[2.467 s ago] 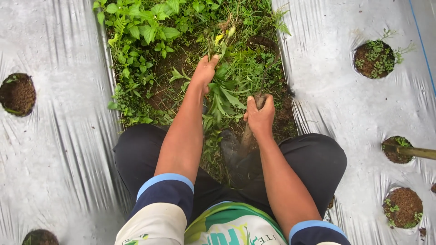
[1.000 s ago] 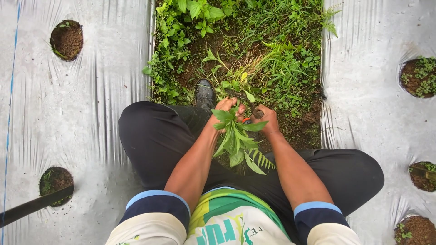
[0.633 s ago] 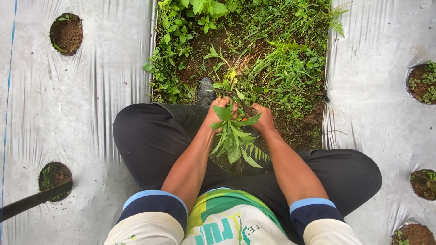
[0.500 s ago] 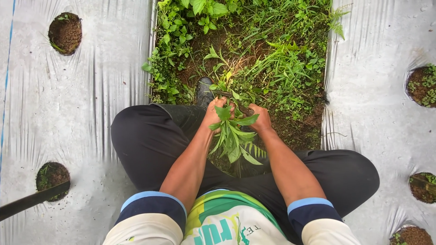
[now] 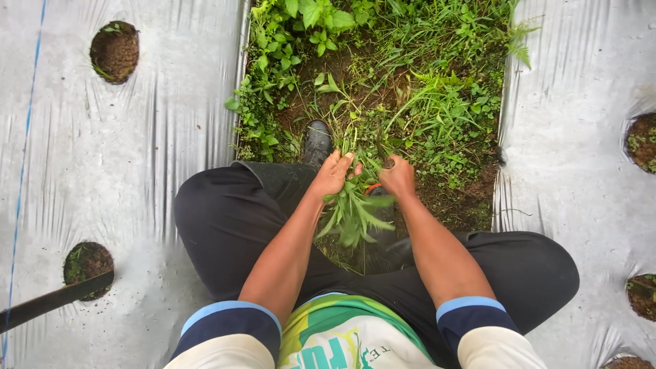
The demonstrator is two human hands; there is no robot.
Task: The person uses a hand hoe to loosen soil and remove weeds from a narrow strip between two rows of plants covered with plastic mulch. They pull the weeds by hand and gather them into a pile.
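Note:
I crouch over a weedy furrow [image 5: 410, 82] between two beds covered in silver plastic mulch. My left hand [image 5: 333, 174] grips a bunch of pulled green weeds [image 5: 352, 215] whose leaves hang down, blurred, between my knees. My right hand [image 5: 398, 178] is closed around the handle of a small hand tool [image 5: 388, 162] right beside the weeds; the tool's blade is hidden among the stems. The two hands are close together, almost touching.
A black rubber boot [image 5: 318, 142] stands in the furrow just ahead of my left hand. Silver mulch sheets [image 5: 157, 137] flank both sides, with round planting holes [image 5: 113, 51] of soil. A dark long handle [image 5: 51, 307] lies at the lower left.
My left hand pulled the weeds out of the furrow and brought them back towards my body. My right hand came in beside it with the tool. The view shifted slightly left.

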